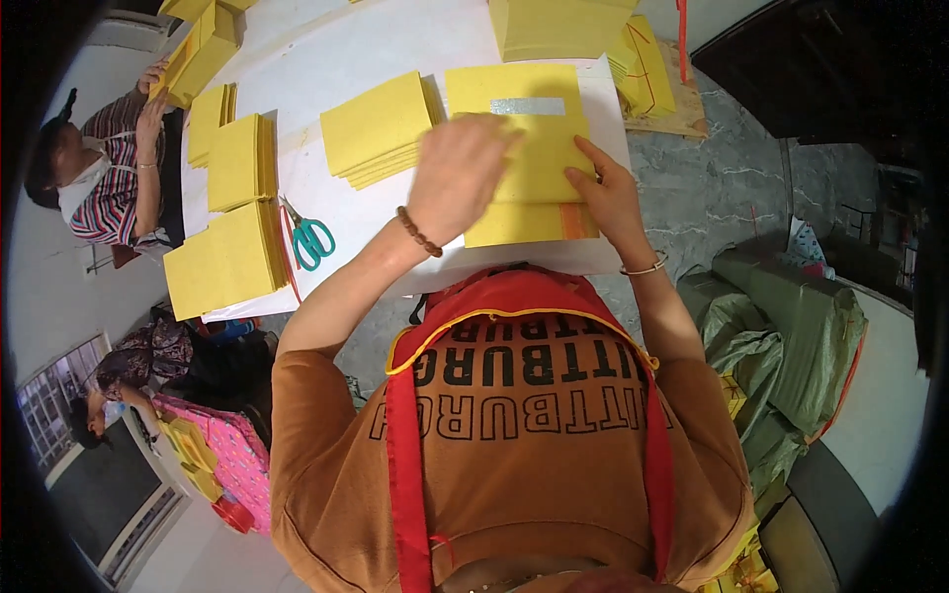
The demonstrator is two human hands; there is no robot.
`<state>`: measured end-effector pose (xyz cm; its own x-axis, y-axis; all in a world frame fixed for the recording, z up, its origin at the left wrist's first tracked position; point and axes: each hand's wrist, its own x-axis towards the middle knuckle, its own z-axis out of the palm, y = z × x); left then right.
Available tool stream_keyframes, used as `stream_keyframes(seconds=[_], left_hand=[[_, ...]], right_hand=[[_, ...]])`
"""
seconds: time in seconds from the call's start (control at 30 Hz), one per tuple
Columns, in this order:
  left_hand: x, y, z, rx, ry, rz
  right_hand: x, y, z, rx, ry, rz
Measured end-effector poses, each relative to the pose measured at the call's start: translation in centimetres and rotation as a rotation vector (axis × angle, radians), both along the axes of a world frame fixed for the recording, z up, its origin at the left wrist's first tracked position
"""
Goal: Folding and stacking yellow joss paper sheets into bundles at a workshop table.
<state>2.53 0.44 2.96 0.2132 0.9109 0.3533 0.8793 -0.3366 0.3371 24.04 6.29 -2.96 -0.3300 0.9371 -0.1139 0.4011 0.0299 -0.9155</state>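
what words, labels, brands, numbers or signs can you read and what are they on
Brown sweatshirt: rows of large black capital letters, which I won't copy out.
Silver strip on the yellow paper: any print is too small to read.
Elsewhere: nothing I can read.

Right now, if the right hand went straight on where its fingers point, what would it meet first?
The right hand is at the edge of the yellow paper; straight on across it, the silvery strip probably comes first, though depth is hard to judge.

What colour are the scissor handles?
The handles are teal green; the head view shows them best.
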Motion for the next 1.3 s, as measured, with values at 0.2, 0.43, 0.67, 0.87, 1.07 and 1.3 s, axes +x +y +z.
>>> stream_keyframes(seconds=[0.2, 0.43, 0.67, 0.87, 1.07, 1.3], left_hand=[[2.0, -0.9, -2.0, -0.196, 0.156, -0.387], [1.8, -1.0, -2.7, -0.294, 0.167, -0.410], [2.2, -1.2, -3.5, -0.248, 0.132, -0.384], [2.5, -0.6, -4.0, -0.090, 0.084, -0.223], [4.5, -0.4, -3.9, -0.016, 0.490, -0.090], [-3.1, -0.5, 0.2, 0.304, 0.214, 0.107]], right_hand=[[0.0, -0.1, -0.1, 0.026, -0.020, 0.007], [-0.2, -3.4, 2.4, 0.329, -0.356, 0.005], [1.6, -6.5, 0.4, 0.540, -0.564, 0.314], [1.7, -6.3, 0.2, 0.391, -0.490, 0.279], [2.6, -4.4, 1.7, -0.063, 0.376, -0.045], [4.0, -4.4, 0.9, -0.114, 0.341, -0.195]])
